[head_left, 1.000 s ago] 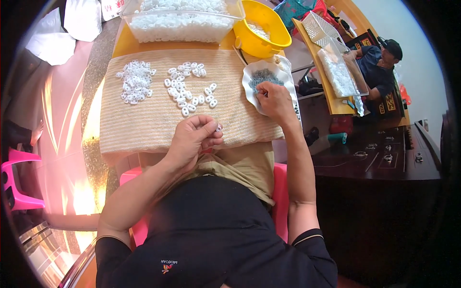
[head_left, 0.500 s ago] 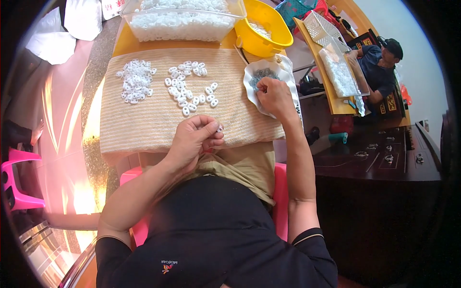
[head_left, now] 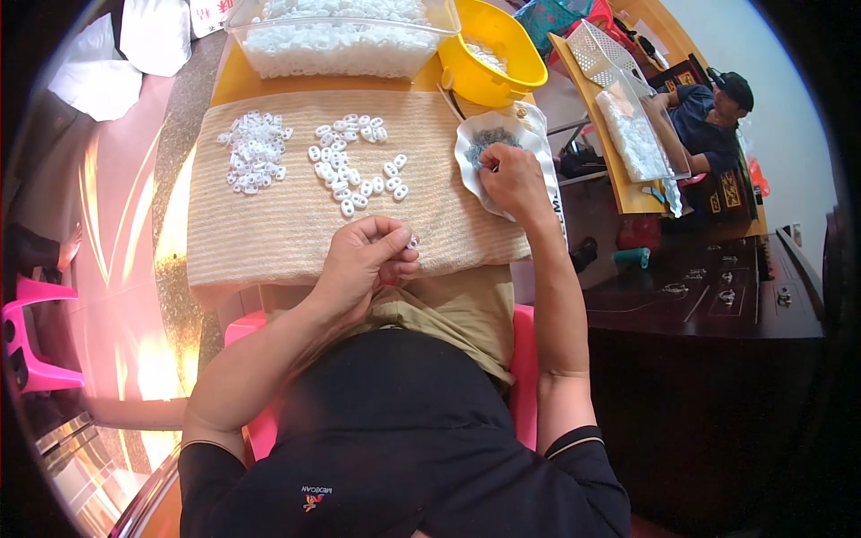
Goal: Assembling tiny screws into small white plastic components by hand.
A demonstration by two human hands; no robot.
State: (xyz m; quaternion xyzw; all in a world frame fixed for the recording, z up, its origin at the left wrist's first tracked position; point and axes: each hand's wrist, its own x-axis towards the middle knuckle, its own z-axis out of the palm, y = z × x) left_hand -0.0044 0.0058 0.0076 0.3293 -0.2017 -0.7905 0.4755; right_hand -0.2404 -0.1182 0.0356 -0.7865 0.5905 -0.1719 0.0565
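Between the thumb and fingers of my left hand point(head_left: 366, 255) a small white plastic piece point(head_left: 412, 242) is pinched, just above the towel's near edge. My right hand point(head_left: 513, 179) reaches into a white dish with a wavy rim point(head_left: 465, 143), its fingertips together at a heap of small grey metal-looking parts point(head_left: 494, 137). Whatever those fingertips hold is too small to make out. Loose white oval pieces with two holes point(head_left: 336, 161) lie in the middle of the striped towel point(head_left: 269, 233). To their left is a denser pile of small white pieces point(head_left: 255, 152).
At the table's back stand a clear bin point(head_left: 350, 58) full of white pieces and a yellow basin point(head_left: 516, 90). On the right, another person point(head_left: 704, 117) sits at a second table with a tray of white pieces point(head_left: 632, 134). A pink stool point(head_left: 40, 336) stands left.
Both my hands stay almost where they were, with the white piece still in my left hand. The co-worker's arm has shifted slightly by the tray.
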